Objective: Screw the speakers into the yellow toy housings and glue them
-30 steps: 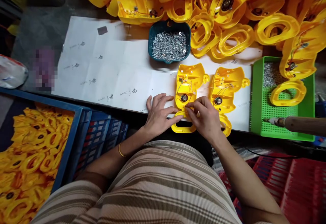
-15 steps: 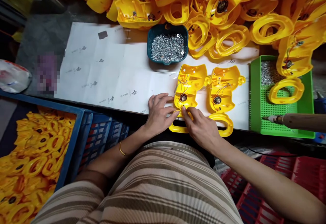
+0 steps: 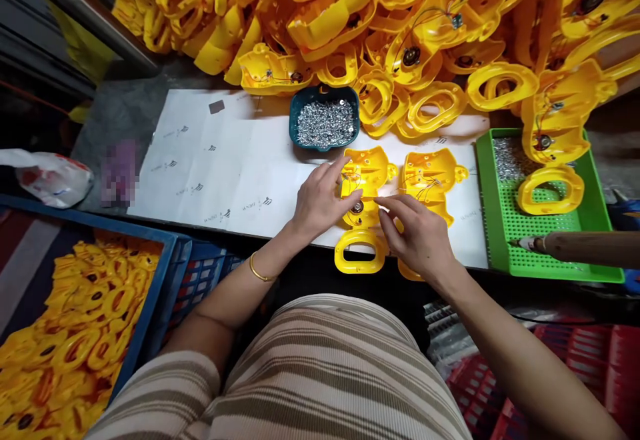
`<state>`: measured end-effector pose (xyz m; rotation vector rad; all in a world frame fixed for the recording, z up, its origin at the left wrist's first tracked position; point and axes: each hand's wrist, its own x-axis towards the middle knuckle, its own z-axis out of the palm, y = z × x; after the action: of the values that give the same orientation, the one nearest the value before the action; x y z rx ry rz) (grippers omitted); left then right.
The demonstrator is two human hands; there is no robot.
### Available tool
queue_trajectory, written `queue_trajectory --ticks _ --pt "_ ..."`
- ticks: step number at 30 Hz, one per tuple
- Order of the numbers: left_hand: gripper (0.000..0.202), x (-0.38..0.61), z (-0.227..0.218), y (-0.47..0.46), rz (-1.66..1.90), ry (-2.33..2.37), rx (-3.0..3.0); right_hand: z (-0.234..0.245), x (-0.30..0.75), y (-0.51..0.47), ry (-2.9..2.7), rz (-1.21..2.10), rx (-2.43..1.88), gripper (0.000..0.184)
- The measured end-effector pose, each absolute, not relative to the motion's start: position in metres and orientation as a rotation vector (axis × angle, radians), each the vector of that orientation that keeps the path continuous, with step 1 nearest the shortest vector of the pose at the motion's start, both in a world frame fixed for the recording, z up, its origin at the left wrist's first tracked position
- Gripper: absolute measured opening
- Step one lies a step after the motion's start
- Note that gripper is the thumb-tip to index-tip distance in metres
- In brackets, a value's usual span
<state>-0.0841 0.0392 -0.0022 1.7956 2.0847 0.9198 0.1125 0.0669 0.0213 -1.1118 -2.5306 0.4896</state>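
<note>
Two yellow plastic shell halves lie hollow side up at the front of the white-covered table. My left hand (image 3: 323,200) is at the left edge of the left shell (image 3: 373,168), fingers stretched out and thumb reaching over it near a round speaker (image 3: 357,207). At that shell's right side, my right hand (image 3: 420,233) has thumb and forefinger pinched together; whatever is between them is too small to make out. Beyond it lies the right shell (image 3: 433,170), with thin wires inside, partly covered by the hand. A yellow oval ring (image 3: 343,253) sits below the left shell.
A dark teal tub (image 3: 325,145) of small metal screws stands behind the shells. To the right is a green perforated basket (image 3: 500,240), with a wooden-handled tool (image 3: 575,248) over it. Yellow parts (image 3: 320,33) are piled at the back; a blue crate (image 3: 167,253) holds more.
My left hand has moved from the ring up to the left shell's edge. My right hand has drawn up from the ring to the shell's right side. The view has shifted.
</note>
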Motion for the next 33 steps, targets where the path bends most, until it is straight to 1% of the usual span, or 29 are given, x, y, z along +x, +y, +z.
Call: queue_trajectory --ticks 2,4,7,11,13,16,18,20,24,26,29,33 --pt "0.035 -0.083 0.003 0.04 0.947 2.067 1.757 0.022 0.106 0.076 -2.503 0.509 -1.171 0.027" --pt "0.03 -0.083 0.006 0.04 1.033 1.984 1.633 0.022 0.099 0.083 -2.498 0.487 -1.234 0.026" --pt "0.033 -0.084 0.008 0.041 1.176 1.735 1.205 0.023 0.088 0.088 -2.522 0.445 -1.277 0.024" --pt "0.045 -0.085 0.013 0.04 1.238 1.371 0.678 0.025 0.074 0.092 -2.592 0.42 -1.305 0.022" --pt "0.05 -0.087 0.015 0.039 1.236 1.29 0.558 0.024 0.069 0.093 -2.603 0.41 -1.319 0.022" --pt "0.053 -0.088 0.014 0.038 1.212 1.252 0.511 0.019 0.063 0.095 -2.568 0.418 -1.3 0.023" --pt "0.054 -0.09 0.012 0.036 1.181 1.27 0.557 0.014 0.063 0.096 -2.532 0.43 -1.291 0.02" --pt "0.05 -0.091 0.01 0.033 1.134 1.376 0.712 0.011 0.065 0.098 -2.511 0.403 -1.288 0.019" --pt "0.036 -0.096 0.009 0.03 1.012 1.825 1.422 0.012 0.073 0.103 -2.547 0.187 -1.235 0.024" --pt "0.038 -0.098 0.009 0.037 0.927 1.955 1.752 0.014 0.078 0.107 -2.567 0.134 -1.185 0.026" --pt "0.044 -0.099 0.008 0.057 0.773 1.922 2.06 0.015 0.084 0.114 -2.56 0.183 -1.122 0.026" --pt "0.031 -0.099 0.004 0.08 0.605 1.773 2.195 0.015 0.089 0.12 -2.554 0.238 -1.061 0.027"
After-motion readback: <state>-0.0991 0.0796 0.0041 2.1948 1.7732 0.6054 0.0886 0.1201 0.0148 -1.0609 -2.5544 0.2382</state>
